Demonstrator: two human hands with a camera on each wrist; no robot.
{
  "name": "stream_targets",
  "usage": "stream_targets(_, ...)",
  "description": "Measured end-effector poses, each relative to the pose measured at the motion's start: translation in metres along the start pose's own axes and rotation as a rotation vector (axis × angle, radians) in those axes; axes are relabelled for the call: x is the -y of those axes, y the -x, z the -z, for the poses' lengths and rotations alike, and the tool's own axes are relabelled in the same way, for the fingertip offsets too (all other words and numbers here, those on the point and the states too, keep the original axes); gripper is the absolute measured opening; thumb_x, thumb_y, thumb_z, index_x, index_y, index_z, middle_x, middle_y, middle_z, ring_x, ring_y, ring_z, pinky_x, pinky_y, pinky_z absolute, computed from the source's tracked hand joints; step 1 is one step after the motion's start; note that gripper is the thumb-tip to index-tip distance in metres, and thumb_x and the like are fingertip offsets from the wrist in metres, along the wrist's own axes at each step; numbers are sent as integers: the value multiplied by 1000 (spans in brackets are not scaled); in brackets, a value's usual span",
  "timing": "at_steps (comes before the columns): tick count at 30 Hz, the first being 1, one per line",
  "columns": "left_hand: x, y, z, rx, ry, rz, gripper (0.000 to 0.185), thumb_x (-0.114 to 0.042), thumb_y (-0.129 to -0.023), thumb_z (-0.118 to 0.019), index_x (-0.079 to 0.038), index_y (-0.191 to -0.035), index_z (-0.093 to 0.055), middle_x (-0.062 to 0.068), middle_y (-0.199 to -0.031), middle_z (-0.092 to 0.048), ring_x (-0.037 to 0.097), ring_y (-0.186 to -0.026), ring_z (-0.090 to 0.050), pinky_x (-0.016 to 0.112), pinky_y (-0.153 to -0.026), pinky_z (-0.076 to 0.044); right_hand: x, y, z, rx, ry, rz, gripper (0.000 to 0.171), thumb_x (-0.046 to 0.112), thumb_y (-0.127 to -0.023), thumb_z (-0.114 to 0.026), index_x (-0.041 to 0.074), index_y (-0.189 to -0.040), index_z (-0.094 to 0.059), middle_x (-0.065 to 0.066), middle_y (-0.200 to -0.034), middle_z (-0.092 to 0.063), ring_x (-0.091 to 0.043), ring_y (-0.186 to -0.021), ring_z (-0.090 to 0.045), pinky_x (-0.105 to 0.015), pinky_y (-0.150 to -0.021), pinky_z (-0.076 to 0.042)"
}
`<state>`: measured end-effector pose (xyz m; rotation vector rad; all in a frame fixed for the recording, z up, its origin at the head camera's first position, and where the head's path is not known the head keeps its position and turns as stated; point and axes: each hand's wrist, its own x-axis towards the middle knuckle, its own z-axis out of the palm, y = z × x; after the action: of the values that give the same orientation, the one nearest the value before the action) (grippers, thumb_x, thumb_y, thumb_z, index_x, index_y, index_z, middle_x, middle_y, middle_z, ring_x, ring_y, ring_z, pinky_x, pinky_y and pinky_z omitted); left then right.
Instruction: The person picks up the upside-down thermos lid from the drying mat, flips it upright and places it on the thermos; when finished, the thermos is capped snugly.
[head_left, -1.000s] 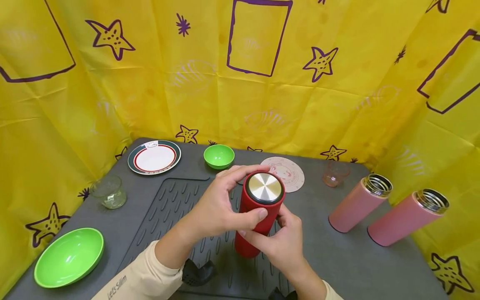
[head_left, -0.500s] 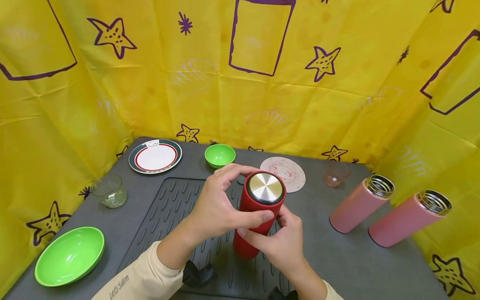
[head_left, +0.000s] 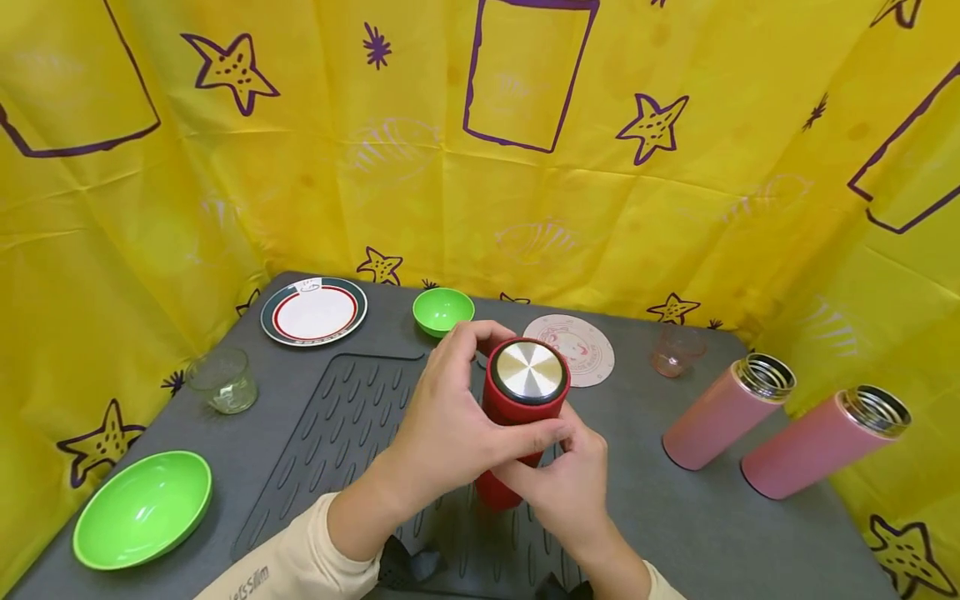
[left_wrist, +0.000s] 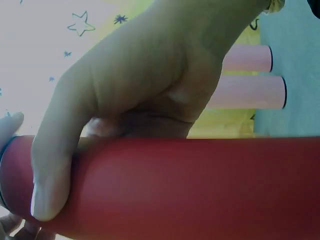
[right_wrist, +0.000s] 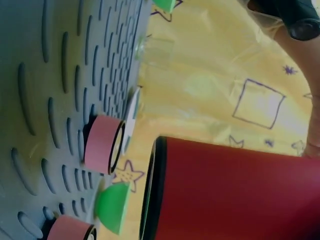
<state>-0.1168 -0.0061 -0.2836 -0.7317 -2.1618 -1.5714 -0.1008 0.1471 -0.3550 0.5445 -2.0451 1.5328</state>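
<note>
A red thermos bottle point(head_left: 498, 493) stands nearly upright before me, a silver disc with a black ring on its top. My left hand point(head_left: 448, 421) grips it near the top, fingers at the far side and thumb across the front. Lower down, my right hand point(head_left: 568, 492) holds the same bottle, partly covered by the left thumb. In the left wrist view the right hand point(left_wrist: 132, 65) curls its thumb over the bottle point(left_wrist: 200, 190), and bits of the left hand show at the left edge. The right wrist view shows the bottle's black-rimmed lower end over a grooved mat point(right_wrist: 60, 90).
Two pink bottles point(head_left: 712, 421) without caps stand at the right. Pink caps point(right_wrist: 101, 145) sit on the mat, hidden in the head view. Around lie a large green bowl point(head_left: 142, 512), a glass point(head_left: 234, 392), a plate point(head_left: 315, 312), a small green bowl point(head_left: 444, 312), a round coaster point(head_left: 588, 354) and a pinkish glass point(head_left: 667, 362).
My left hand has turned around the bottle's upper part, its thumb sliding right towards the right hand. The right hand stays about where it was, and the view has shifted slightly.
</note>
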Motion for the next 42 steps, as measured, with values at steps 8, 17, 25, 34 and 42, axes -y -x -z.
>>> stream_targets(8,1,-5,7,22,155,-11,60,-28,-65,-92,-19,-119,-68,-11,-106,-68,10,-101,-61,33,-79,-54,4,3,0,1,4,-112,50,15,-70,-88,19,-115,-67,7,-106,-71,-16,-94,-67,-37,-78,-56)
stream_targets(17,14,-16,23,324,401,48,60,-17,-74,-85,-17,-130,-63,-2,-116,-68,20,-110,-58,42,-91,-49,8,2,4,90,-86,-165,45,15,-72,-86,18,-113,-68,2,-104,-71,-21,-92,-67,-40,-76,-56)
stream_targets(25,0,-1,2,59,94,31,74,-38,-66,-91,-24,-128,-53,-13,-117,-57,9,-107,-54,36,-85,-50,2,1,-2,-41,74,-20,48,12,-70,-88,16,-113,-67,5,-102,-71,-15,-88,-66,-31,-76,-55)
stream_targets(34,-4,3,-9,-116,64,-71,60,-28,-64,-92,-16,-116,-64,-10,-108,-63,10,-99,-60,31,-80,-53,2,5,-6,-92,157,52,45,12,-64,-90,12,-104,-68,7,-95,-71,-12,-80,-66,-25,-69,-55)
stream_targets(42,-3,0,2,5,157,-106,61,-25,-64,-93,-15,-118,-67,-8,-107,-68,12,-99,-63,32,-79,-55,4,4,-1,-22,58,50,48,10,-66,-89,15,-109,-69,3,-99,-71,-17,-87,-68,-30,-76,-56)
